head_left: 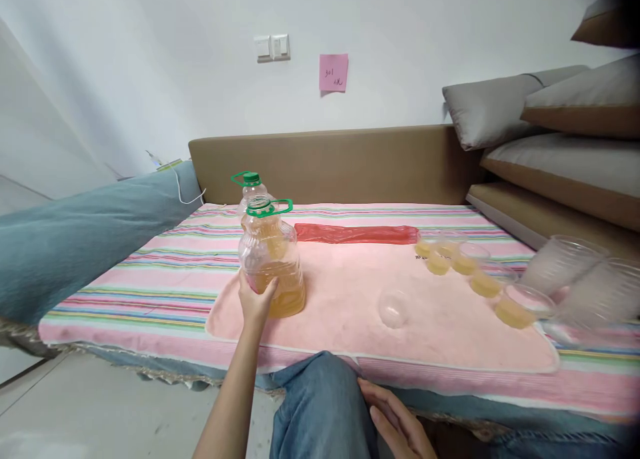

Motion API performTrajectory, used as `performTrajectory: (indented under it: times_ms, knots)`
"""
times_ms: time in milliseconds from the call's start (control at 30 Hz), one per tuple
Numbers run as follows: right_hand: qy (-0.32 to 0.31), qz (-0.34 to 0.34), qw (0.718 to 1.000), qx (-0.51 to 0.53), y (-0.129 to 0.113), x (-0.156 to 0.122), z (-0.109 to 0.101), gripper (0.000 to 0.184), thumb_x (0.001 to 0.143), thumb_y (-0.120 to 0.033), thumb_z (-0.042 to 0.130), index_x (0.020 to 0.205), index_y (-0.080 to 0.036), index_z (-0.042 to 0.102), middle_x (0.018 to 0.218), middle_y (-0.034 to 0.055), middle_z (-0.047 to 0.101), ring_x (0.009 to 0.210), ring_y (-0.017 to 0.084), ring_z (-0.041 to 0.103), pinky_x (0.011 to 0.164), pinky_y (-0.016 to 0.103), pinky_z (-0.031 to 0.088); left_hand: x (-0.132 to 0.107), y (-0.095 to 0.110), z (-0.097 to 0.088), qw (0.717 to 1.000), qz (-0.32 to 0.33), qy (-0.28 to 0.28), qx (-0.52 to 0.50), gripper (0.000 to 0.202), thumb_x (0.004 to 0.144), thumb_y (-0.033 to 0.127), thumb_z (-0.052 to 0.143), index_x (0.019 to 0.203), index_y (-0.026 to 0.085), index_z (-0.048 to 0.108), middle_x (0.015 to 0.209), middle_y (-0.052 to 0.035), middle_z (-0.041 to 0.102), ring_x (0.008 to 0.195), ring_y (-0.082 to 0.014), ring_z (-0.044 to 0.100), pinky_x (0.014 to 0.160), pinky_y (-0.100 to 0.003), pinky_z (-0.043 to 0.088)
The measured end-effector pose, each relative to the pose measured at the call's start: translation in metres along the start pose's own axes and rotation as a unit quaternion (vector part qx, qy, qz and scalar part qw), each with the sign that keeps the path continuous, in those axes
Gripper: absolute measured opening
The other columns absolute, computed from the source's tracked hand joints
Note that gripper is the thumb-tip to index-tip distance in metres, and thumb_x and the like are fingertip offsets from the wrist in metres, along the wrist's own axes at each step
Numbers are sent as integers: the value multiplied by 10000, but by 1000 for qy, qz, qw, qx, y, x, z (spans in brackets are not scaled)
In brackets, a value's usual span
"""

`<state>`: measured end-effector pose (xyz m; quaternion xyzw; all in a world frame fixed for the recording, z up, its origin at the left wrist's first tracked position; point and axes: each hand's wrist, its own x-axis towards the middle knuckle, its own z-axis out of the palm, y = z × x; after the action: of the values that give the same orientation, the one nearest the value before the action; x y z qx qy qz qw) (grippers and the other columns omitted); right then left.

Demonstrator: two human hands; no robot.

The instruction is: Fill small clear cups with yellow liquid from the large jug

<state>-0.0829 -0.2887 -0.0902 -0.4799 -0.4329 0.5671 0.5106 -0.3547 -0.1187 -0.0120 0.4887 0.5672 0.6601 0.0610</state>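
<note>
The left hand (257, 298) wraps the near oil jug (271, 260) low on its body, upright on the pink towel (350, 312) — a higher, firmer grip would steady it. The right hand (395, 419) lies loose, seemingly empty, on the knee (320, 399).

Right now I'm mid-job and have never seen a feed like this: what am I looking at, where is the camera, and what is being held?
There is one picture, from a camera worn on a person's head, looking forward and down. No machine: these are bare hands. The left hand grips a large bottle of yellow liquid, green cap on, standing on a pink towel. A second bottle stands behind it. The right hand rests by the knee, holding nothing. On the towel lie an empty clear cup and, to the right, small cups of yellow liquid. A red bag lies farther back.
</note>
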Motion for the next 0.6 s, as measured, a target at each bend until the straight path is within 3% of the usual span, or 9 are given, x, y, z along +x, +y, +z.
performTrajectory:
  times_ms: [167, 267, 333, 400, 467, 600]
  knots:
    - [-15, -14, 999, 29, 8, -2, -4, 559, 748, -714, 697, 1038, -236, 732, 1257, 118, 601, 1241, 305, 518, 1067, 383, 432, 1, -7, -1, 1000, 6, 24, -3, 555, 696, 442, 721, 1172, 205, 563, 1143, -123, 654, 1096, -289, 610, 987, -437, 456]
    - [-56, -22, 998, 11, -7, 16, 3, 532, 808, -640, 686, 1145, -229, 687, 1281, 116, 584, 1233, 288, 526, 1072, 390, 429, 3, -10, -1, 1000, 0, 26, -17, 535, 686, 482, 708, 1115, 185, 587, 1079, -121, 668, 1031, -287, 626, 947, -424, 474]
    - [-31, -64, 997, 15, -26, 42, 19, 515, 837, -605, 661, 1182, -222, 651, 1319, 110, 555, 1261, 276, 499, 1096, 404, 399, 4, -12, -2, 999, -5, 33, -23, 556, 674, 511, 706, 1100, 173, 588, 1052, -117, 673, 1009, -285, 631, 932, -413, 481]
    - [-57, -85, 994, 36, -46, 77, 44, 555, 788, -553, 717, 1212, -208, 615, 1354, 111, 523, 1294, 274, 463, 1122, 420, 359, 5, -15, -3, 999, -10, 42, -27, 570, 684, 535, 690, 1101, 163, 583, 1041, -115, 674, 1004, -282, 635, 918, -399, 490]
    - [-87, -63, 992, 74, -59, 113, 73, 616, 680, -527, 781, 1165, -188, 612, 1328, 128, 539, 1253, 296, 501, 1083, 441, 400, 7, -21, -5, 998, -12, 52, -33, 579, 702, 557, 664, 1105, 151, 579, 1042, -120, 673, 1011, -284, 638, 910, -391, 495]
    - [-88, -29, 990, 102, -63, 164, 121, 609, 681, -435, 760, 1199, -172, 576, 1382, 140, 485, 1295, 284, 457, 1084, 432, 385, 9, -33, -9, 996, -12, 70, -45, 589, 734, 589, 609, 1112, 139, 575, 1055, -133, 670, 1025, -297, 639, 904, -401, 497]
